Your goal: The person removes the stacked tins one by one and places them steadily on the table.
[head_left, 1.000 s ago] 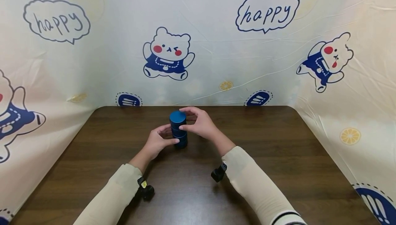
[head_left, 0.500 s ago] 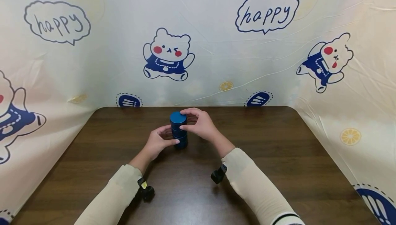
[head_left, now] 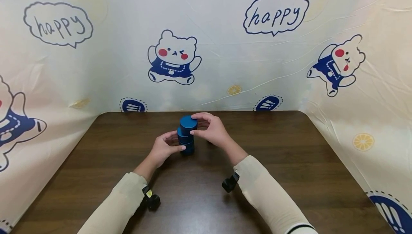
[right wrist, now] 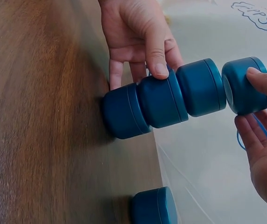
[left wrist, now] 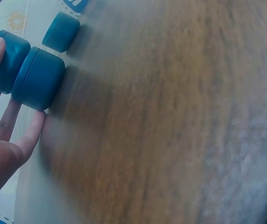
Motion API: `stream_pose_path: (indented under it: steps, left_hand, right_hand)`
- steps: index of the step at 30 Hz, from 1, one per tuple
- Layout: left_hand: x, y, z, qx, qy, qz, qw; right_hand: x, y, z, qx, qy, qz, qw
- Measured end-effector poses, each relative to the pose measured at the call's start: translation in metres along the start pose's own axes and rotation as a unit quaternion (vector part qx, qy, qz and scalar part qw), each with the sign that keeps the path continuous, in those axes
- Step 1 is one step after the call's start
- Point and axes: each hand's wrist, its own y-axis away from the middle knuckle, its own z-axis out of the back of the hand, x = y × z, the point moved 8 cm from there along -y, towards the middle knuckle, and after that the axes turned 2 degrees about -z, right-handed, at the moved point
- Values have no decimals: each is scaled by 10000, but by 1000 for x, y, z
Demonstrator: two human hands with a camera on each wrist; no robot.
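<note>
The top canister [head_left: 188, 122], small, round and blue, is in the right hand [head_left: 214, 130], slightly left of and below the centre of the head frame. That hand pinches it, thumb on the near side and fingers round the far side. The canister is offset to the right over the stack [head_left: 185, 140]; in the right wrist view it is at the right of the frame, its pale underside just beside the stack's top, and whether the two touch cannot be told.

The stack is three similar blue canisters, one on another, each with a thin seam, standing on the brown wooden table [head_left: 273, 144]. The left hand [head_left: 163, 148] grips it from the left of the head frame, its thumb on the middle canister and its fingers reaching behind. A separate canister [right wrist: 152, 207] stands near the stack, at the bottom of the right wrist frame and the upper left of the left wrist frame.

Cream sleeves [head_left: 267, 194] cover the forearms. Across the top of the head frame hangs a pale backdrop [head_left: 212, 5] printed with bears and "happy" bubbles.
</note>
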Motion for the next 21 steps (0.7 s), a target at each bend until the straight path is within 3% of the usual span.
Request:
stream_pose_path:
  steps: [6, 21]
  left_hand:
    - [0, 0, -1, -10, 12, -29, 10000]
    - [1, 0, -1, 4, -121, 23, 9999]
  right_hand:
    - [14, 8, 6, -43, -86, 67, 9999]
    - [8, 18, 18, -189, -95, 69, 9998]
